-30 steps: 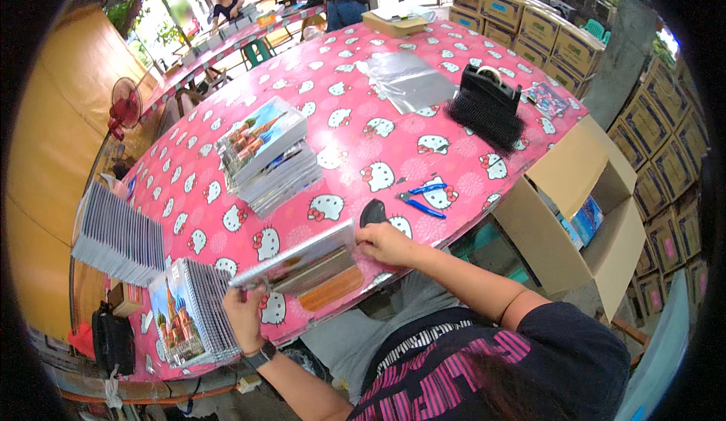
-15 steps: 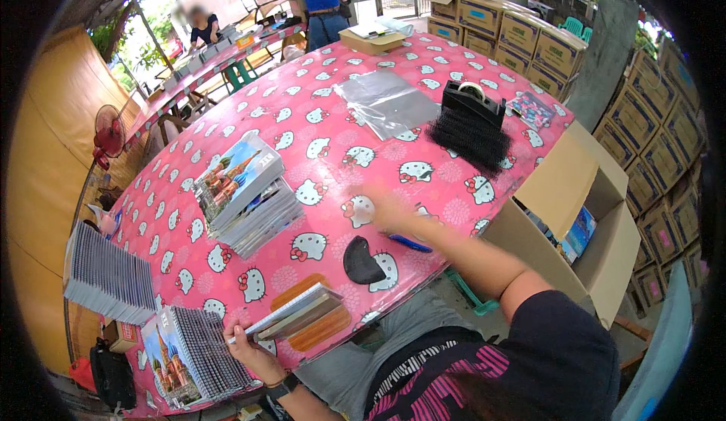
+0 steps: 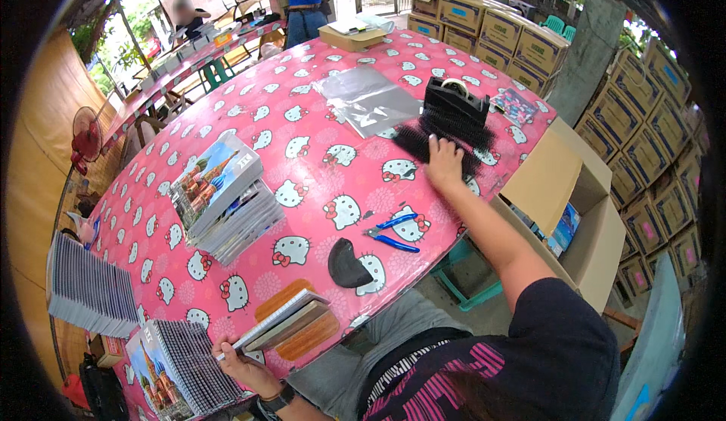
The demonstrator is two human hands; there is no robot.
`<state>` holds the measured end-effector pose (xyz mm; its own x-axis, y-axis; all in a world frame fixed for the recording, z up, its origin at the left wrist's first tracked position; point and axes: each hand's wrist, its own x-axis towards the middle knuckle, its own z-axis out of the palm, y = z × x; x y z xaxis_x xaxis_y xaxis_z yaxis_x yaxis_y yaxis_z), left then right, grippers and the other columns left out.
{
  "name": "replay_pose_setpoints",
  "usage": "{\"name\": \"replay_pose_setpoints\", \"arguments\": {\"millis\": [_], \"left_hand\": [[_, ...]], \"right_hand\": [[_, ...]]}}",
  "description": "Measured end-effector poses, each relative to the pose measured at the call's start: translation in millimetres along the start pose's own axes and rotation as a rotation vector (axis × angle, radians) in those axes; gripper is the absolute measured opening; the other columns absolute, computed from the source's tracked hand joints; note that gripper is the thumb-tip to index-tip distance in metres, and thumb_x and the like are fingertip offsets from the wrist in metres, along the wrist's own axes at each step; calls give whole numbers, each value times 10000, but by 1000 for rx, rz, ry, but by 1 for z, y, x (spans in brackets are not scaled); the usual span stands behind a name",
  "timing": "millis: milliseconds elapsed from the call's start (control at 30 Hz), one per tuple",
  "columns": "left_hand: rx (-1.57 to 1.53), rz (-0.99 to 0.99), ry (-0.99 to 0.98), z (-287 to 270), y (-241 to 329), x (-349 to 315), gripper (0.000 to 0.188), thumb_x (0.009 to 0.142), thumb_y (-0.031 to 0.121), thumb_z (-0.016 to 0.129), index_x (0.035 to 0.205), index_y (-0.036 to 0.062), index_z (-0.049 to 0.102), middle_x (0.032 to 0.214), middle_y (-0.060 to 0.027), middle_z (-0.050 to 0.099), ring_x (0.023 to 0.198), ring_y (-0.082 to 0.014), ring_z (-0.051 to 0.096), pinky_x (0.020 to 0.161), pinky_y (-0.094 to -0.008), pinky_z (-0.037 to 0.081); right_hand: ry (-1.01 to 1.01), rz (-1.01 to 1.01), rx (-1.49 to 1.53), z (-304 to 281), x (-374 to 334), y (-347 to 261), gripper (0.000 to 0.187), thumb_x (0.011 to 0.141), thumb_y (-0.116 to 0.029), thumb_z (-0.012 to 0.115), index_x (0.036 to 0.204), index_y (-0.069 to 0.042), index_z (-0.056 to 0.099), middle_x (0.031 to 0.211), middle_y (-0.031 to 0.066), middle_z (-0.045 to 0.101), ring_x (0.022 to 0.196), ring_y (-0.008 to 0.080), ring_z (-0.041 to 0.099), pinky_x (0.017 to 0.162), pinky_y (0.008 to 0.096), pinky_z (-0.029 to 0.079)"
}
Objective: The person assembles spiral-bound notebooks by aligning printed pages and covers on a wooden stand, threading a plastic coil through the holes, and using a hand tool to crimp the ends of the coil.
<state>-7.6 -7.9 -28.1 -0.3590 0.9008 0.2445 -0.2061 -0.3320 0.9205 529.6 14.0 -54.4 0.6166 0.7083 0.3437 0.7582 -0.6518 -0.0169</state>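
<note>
My left hand pinches the near-left end of an unbound notebook, which stands tilted on edge over a brown wooden board. With fingers spread, my right hand touches the near edge of a pile of black binding coils; I cannot make out a coil between its fingers. Blue-handled cutting pliers lie on the table with their handles apart. Next to them is a black, roughly half-round flat piece. A stack of spiral-bound notebooks lies beside my left hand.
A stack of printed books sits mid-table, and more bound notebooks stand at far left. Clear plastic sheets lie near a black tape dispenser. An open carton stands at my right. Two people are farther back.
My right hand has moved from above the pliers, to the right and away from me, onto the black coils. The pliers now show fully. My left hand keeps its hold on the notebook.
</note>
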Motion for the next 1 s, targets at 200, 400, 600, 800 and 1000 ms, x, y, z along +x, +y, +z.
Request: {"name": "replay_pose_setpoints", "arguments": {"millis": [200, 400, 600, 800, 1000], "left_hand": [[-34, -37, -17, 1, 9, -4, 243, 926, 249, 535, 996, 17, 529, 833, -57, 553, 786, -133, 533, 719, -272, 432], [-59, -33, -33, -5, 0, 0, 223, 930, 233, 536, 1001, 22, 532, 839, -45, 554, 780, -124, 527, 724, -265, 426], [-36, -15, -40, -4, 1, -2, 214, 929, 228, 539, 1009, 30, 525, 852, -46, 544, 791, -121, 522, 729, -268, 428], [-59, -58, -48, -5, 1, 0, 201, 927, 220, 541, 993, 30, 532, 855, -46, 547, 796, -120, 523, 730, -269, 431], [-47, -90, -63, -6, 1, 12, 187, 902, 175, 550, 997, 14, 556, 870, -51, 576, 804, -116, 530, 742, -253, 410]], "right_hand": [[228, -252, -55, 7, -65, -58, 516, 856, -123, 449, 1365, -102, 367, 1298, 177, 428, 1200, 335, 404, 978, 510, 304], [224, -257, -92, -7, -37, -39, 350, 823, -136, 507, 1172, -131, 514, 988, 70, 564, 924, 246, 542, 764, 377, 461], [206, -217, -128, 9, -21, -6, 271, 816, -125, 505, 1084, -100, 539, 993, 84, 562, 940, 257, 532, 685, 346, 510], [163, -416, 247, -7, -75, -43, 303, 791, -59, 496, 1083, -58, 575, 1074, 123, 557, 985, 311, 512, 777, 379, 494], [-27, -372, 434, -30, -75, -52, 263, 792, -54, 536, 1050, -46, 584, 992, 122, 591, 946, 311, 545, 797, 401, 478]]}}
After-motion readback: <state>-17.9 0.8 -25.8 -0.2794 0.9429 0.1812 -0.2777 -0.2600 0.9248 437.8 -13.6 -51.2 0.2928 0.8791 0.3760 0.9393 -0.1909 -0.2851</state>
